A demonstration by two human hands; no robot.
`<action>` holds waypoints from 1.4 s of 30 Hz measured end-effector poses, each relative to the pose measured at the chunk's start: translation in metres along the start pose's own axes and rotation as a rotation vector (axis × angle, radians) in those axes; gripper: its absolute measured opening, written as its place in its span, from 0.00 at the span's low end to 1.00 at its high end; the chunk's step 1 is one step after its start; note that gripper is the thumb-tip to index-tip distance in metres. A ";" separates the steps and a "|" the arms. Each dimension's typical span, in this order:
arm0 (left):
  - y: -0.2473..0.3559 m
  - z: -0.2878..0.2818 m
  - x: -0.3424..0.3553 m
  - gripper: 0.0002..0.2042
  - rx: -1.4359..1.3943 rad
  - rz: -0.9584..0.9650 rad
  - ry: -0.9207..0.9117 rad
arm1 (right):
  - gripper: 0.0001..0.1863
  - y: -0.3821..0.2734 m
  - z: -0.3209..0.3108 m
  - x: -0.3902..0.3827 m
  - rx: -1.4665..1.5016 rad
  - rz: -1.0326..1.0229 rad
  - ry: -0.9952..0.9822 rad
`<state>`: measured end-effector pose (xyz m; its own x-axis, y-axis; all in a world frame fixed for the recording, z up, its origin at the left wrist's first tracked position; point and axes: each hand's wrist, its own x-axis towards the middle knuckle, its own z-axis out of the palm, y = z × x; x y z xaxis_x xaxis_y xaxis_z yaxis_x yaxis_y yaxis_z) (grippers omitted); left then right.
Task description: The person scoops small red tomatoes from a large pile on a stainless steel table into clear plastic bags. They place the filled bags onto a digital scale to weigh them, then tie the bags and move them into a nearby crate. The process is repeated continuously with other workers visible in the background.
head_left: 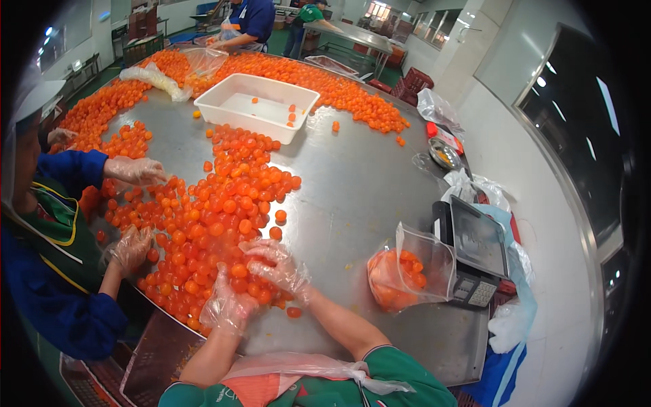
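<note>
My hands, in clear plastic gloves, are at the near edge of a big pile of glossy orange egg yolks [215,203] on a metal table. My left hand [229,305] rests among the yolks, fingers stretched out and palm turned toward my right hand. Curled over a few yolks beside it is my right hand [277,266]; its fingertips are partly hidden. Between the two hands lie several yolks. To the right stands a clear plastic bag [407,271], partly filled with yolks, next to a black weighing scale [471,254].
At left, a co-worker's gloved hands [132,247] reach into the same pile. A white plastic tub [254,81] holding a few yolks stands farther back, with more yolks behind it. A metal bowl [444,154] and plastic bags line the right edge. Another person [251,24] works at the far end.
</note>
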<state>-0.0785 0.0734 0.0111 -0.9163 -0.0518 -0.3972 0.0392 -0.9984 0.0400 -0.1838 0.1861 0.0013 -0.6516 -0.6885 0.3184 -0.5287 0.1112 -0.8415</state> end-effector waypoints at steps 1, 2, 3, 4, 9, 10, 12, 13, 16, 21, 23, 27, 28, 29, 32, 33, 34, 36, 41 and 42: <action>-0.002 0.003 -0.001 0.33 0.014 0.030 -0.008 | 0.17 -0.003 0.002 -0.007 0.014 0.001 0.020; -0.003 0.008 -0.004 0.31 0.034 0.030 0.016 | 0.17 -0.005 0.006 -0.013 0.027 0.001 0.040; -0.003 0.003 -0.003 0.31 0.050 0.055 -0.006 | 0.18 -0.008 0.010 -0.019 0.046 -0.001 0.054; -0.001 -0.006 0.001 0.30 0.063 0.080 -0.026 | 0.19 -0.014 0.013 -0.022 0.006 -0.036 0.070; -0.009 -0.001 -0.018 0.27 0.065 0.064 -0.013 | 0.22 -0.040 0.022 -0.043 -0.139 -0.170 0.225; -0.013 -0.002 -0.019 0.26 0.039 0.089 -0.060 | 0.22 -0.043 0.025 -0.048 -0.169 -0.196 0.254; -0.023 -0.003 -0.026 0.24 0.027 0.131 -0.101 | 0.22 -0.045 0.030 -0.061 -0.200 -0.207 0.302; -0.028 -0.002 -0.032 0.23 0.042 0.147 -0.095 | 0.22 -0.045 0.031 -0.066 -0.202 -0.192 0.323; -0.039 0.009 -0.049 0.20 0.134 0.177 -0.128 | 0.21 -0.059 0.024 -0.079 -0.194 -0.152 0.383; -0.064 0.036 -0.053 0.21 0.276 0.151 -0.304 | 0.22 -0.106 -0.017 -0.096 -0.248 -0.164 0.556; -0.087 0.077 -0.064 0.19 0.243 0.036 -0.433 | 0.21 -0.123 -0.043 -0.101 -0.264 -0.244 0.681; -0.133 0.151 -0.063 0.15 0.334 -0.087 -0.399 | 0.20 -0.172 -0.114 -0.105 -0.657 -0.380 0.814; -0.142 0.166 -0.062 0.14 0.341 -0.113 -0.455 | 0.18 -0.172 -0.131 -0.103 -0.639 -0.332 0.846; -0.155 0.182 -0.059 0.13 0.346 -0.160 -0.517 | 0.16 -0.172 -0.150 -0.104 -0.637 -0.276 0.887; -0.183 0.206 -0.034 0.17 0.295 -0.261 -0.491 | 0.15 -0.189 -0.178 -0.091 0.069 -0.030 0.902; -0.198 0.210 -0.028 0.17 0.290 -0.293 -0.468 | 0.14 -0.186 -0.191 -0.099 0.085 -0.105 0.842; -0.206 0.211 -0.024 0.17 0.286 -0.303 -0.436 | 0.14 -0.180 -0.199 -0.105 0.119 -0.180 0.765; -0.221 0.216 -0.015 0.19 0.296 -0.335 -0.321 | 0.13 -0.185 -0.213 -0.106 0.507 0.162 0.786; -0.251 0.209 0.002 0.18 0.370 -0.363 -0.249 | 0.17 -0.138 -0.243 -0.119 0.558 0.321 0.823; -0.252 0.210 0.000 0.17 0.412 -0.345 -0.219 | 0.17 -0.137 -0.245 -0.121 0.555 0.351 0.823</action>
<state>-0.1724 0.3294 0.1931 -0.9111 0.3250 -0.2534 -0.3951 -0.8636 0.3131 -0.1656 0.4298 0.1851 -0.9983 0.0413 0.0407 -0.0506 -0.2773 -0.9594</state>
